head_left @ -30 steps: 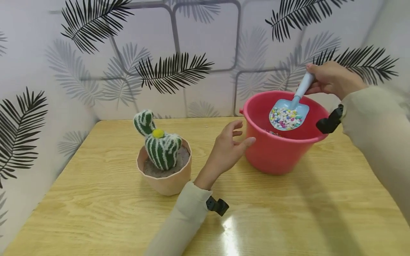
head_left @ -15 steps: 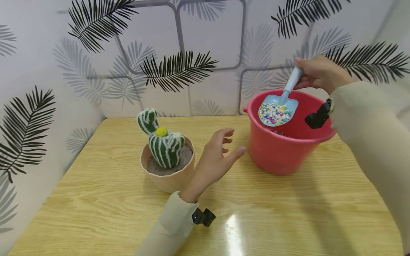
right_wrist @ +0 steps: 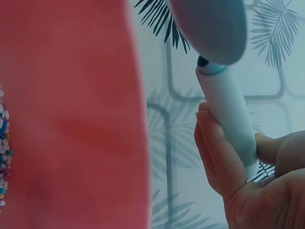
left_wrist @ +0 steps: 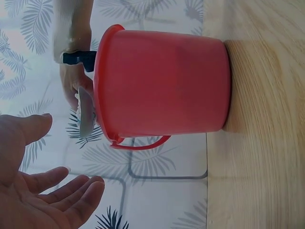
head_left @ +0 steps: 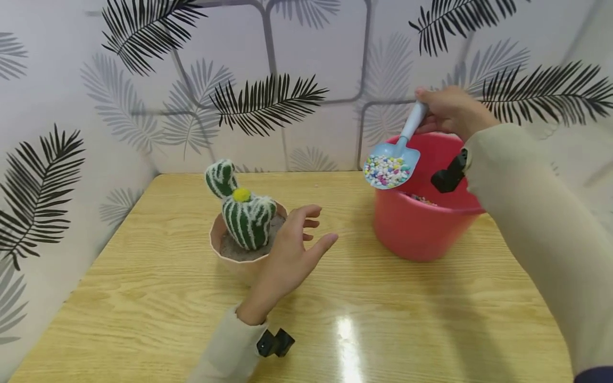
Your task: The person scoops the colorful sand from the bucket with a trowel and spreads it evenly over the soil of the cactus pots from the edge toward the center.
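Observation:
My right hand (head_left: 452, 110) grips the pale handle of a light blue scoop (head_left: 407, 152), fingers on one side and thumb on the other in the right wrist view. Small multicoloured pebbles (head_left: 387, 171) fill the scoop's blade, which overlaps the left rim of a red bucket (head_left: 421, 229). More pebbles (right_wrist: 4, 148) lie inside the bucket. My left hand (head_left: 289, 255) is held in the air with thumb and fingers spread apart, holding nothing. It overlaps the right side of a peach flowerpot (head_left: 239, 268), where a knitted green-and-white cactus (head_left: 246, 223) with a yellow tuft stands in grey filling.
Everything stands on a light wooden table (head_left: 143, 303). A wall (head_left: 316, 138) with a leaf pattern rises directly behind it. The bucket's red handle (left_wrist: 147, 144) hangs down its side. Dark wrist cameras sit on both sleeves.
My right hand has carried the loaded scoop left, from over the bucket's inside to its left rim. My left hand has drawn back left and down, away from the bucket toward the flowerpot.

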The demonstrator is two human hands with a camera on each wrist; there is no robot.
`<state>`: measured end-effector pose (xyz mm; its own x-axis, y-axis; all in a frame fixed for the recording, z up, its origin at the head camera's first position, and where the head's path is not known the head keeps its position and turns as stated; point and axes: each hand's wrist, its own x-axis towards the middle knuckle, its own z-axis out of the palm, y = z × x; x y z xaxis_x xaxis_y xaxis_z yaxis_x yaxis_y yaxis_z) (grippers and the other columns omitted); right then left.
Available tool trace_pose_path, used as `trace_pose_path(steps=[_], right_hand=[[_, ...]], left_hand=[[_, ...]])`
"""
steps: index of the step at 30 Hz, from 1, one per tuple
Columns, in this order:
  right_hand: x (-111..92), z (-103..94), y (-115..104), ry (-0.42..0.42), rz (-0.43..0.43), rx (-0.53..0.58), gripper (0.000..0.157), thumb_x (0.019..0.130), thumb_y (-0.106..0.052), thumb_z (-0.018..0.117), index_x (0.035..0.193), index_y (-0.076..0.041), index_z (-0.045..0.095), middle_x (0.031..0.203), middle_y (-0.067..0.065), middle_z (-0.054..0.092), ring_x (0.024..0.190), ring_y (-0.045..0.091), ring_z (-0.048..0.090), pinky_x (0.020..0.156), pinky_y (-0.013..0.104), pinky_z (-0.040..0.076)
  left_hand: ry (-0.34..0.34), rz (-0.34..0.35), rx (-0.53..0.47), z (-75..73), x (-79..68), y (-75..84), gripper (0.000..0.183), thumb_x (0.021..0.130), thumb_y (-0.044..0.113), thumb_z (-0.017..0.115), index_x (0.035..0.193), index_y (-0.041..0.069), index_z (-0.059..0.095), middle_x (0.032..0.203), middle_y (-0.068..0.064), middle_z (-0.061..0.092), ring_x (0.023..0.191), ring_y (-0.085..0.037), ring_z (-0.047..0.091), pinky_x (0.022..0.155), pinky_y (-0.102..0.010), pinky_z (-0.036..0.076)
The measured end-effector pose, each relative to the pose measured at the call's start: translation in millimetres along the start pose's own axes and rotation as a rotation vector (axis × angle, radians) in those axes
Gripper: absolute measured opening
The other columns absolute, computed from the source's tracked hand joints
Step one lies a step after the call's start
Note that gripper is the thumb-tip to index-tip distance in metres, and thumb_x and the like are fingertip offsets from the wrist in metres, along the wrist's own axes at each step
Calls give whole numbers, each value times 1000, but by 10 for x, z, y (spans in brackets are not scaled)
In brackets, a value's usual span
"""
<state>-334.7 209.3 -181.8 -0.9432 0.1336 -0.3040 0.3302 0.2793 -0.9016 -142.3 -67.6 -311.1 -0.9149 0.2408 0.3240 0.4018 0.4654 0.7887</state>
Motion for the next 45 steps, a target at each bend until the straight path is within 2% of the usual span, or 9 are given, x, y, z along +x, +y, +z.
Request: trace_pose_path(steps=[3, 9, 17, 25, 29, 34, 38, 42, 45], right_hand=[[16, 94, -2, -16, -22, -8, 59, 96, -42, 47, 141, -8, 30, 110, 8, 49, 64, 11, 62, 65, 30, 58], [30, 278, -17, -101, -53, 4, 60, 99, -37, 43, 147, -7, 20, 115, 10, 49, 66, 10, 62, 72, 33, 58], [11, 411, -93, -166, -39, 34, 56, 100, -36, 42, 141, -3, 24, 79, 3, 56, 60, 12, 64, 60, 29, 58], [-34, 538, -156, -181, -41, 59, 36, 99, -35, 46, 118, -5, 40, 72, 4, 59, 58, 14, 65, 61, 30, 58], [-56, 618, -181, -197, -45, 79, 36, 98, -34, 47, 119, -5, 40, 74, 4, 58, 59, 14, 65, 60, 31, 58], [-66, 727, -184, -218, -59, 82, 29, 99, -33, 45, 108, -5, 41, 73, 5, 57, 58, 15, 65, 57, 30, 58], [-70, 810, -177, -213, -63, 59, 40, 100, -35, 43, 121, -2, 39, 82, 7, 57, 57, 14, 65, 60, 31, 58], [-89, 899, -176, -224, -63, 23, 53, 100, -37, 41, 137, -1, 32, 97, 11, 54, 58, 13, 65, 65, 31, 59], [-96, 948, -183, -233, -70, 27, 55, 100, -37, 40, 139, 0, 29, 94, 11, 55, 58, 14, 65, 63, 30, 58]], left_hand=[[22, 8, 14, -49, -49, -15, 51, 91, 23, 65, 134, 4, 46, 130, -13, 52, 113, -26, 56, 88, -38, 52], [67, 29, 57, -172, -203, -54, 38, 90, 20, 66, 123, 5, 54, 119, -10, 60, 102, -24, 61, 81, -40, 54], [167, 92, 91, -313, -380, -134, 23, 88, 8, 67, 109, 2, 61, 102, -10, 63, 87, -19, 65, 73, -30, 56], [217, 122, 148, -455, -530, -171, 20, 85, -3, 66, 104, -2, 61, 99, -13, 62, 84, -19, 63, 72, -29, 56], [231, 98, 149, -519, -594, -202, 18, 86, -3, 65, 104, -2, 61, 98, -12, 61, 84, -17, 63, 72, -27, 55], [270, 80, 154, -588, -654, -257, 17, 85, -4, 65, 102, 0, 62, 96, -11, 62, 82, -16, 63, 71, -26, 56], [319, 71, 175, -631, -679, -307, 18, 82, -6, 67, 99, -1, 61, 97, -10, 59, 83, -19, 61, 70, -27, 56], [369, -10, 189, -663, -704, -360, 21, 78, -7, 71, 97, -2, 61, 101, -12, 53, 87, -20, 56, 71, -33, 57], [397, -94, 175, -679, -710, -398, 27, 78, -3, 73, 102, -3, 59, 107, -15, 48, 94, -21, 50, 75, -29, 54]])
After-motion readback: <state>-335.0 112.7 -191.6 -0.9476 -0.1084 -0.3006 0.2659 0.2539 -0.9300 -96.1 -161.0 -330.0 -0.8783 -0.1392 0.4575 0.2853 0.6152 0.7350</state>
